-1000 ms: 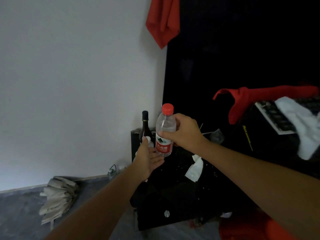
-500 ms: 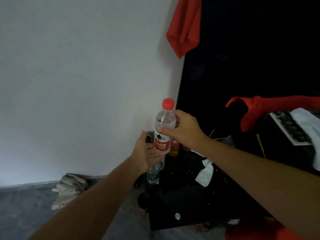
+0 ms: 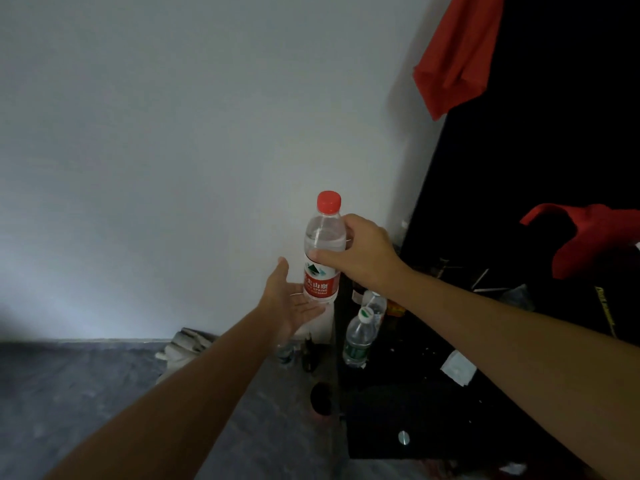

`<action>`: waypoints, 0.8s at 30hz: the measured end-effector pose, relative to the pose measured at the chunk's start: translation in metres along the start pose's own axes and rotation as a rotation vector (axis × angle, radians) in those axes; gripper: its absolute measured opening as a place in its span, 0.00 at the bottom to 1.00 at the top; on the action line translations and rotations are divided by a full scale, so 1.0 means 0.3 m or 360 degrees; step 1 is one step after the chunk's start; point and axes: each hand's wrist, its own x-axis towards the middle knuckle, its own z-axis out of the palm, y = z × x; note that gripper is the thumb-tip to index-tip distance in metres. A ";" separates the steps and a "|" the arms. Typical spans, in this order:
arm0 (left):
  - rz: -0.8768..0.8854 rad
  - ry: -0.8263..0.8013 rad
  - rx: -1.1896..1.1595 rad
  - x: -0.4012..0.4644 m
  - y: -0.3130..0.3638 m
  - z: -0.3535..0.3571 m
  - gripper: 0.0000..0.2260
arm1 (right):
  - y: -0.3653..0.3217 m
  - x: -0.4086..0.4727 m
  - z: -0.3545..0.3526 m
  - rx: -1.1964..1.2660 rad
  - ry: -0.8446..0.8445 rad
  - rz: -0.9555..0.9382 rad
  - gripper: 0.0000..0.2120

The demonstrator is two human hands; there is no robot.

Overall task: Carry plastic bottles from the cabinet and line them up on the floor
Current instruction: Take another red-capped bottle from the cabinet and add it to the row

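Observation:
My right hand point(image 3: 363, 252) grips a clear plastic water bottle point(image 3: 322, 251) with a red cap and red label, holding it upright in the air in front of the white wall. My left hand point(image 3: 291, 301) is open, palm up, under the bottle's base and touching it. On the black cabinet point(image 3: 433, 403) to the right stands another clear bottle with a white cap and green label point(image 3: 358, 337). A further small bottle point(image 3: 375, 303) stands just behind it.
Red cloths hang at the top right point(image 3: 457, 50) and lie on the cabinet point(image 3: 588, 237). Crumpled tissue point(image 3: 459, 368) lies on the cabinet top. A folded pale umbrella point(image 3: 183, 346) and small bottles point(image 3: 285, 351) sit on the grey floor point(image 3: 86, 393) by the wall.
The view has swung left and the held bottle has moved off the cabinet toward the wall. My left hand stayed under the bottle's base.

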 end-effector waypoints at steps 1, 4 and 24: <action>0.0010 0.0016 -0.0009 -0.012 0.007 -0.019 0.37 | -0.011 0.004 0.020 0.0016 -0.0025 -0.0018 0.21; 0.0054 0.0064 -0.0072 -0.053 0.016 -0.076 0.37 | -0.047 0.009 0.076 0.0017 -0.0118 -0.0083 0.22; 0.0463 0.0508 -0.0741 -0.524 -0.056 -0.640 0.41 | -0.431 -0.169 0.605 0.0078 -0.0770 -0.0676 0.19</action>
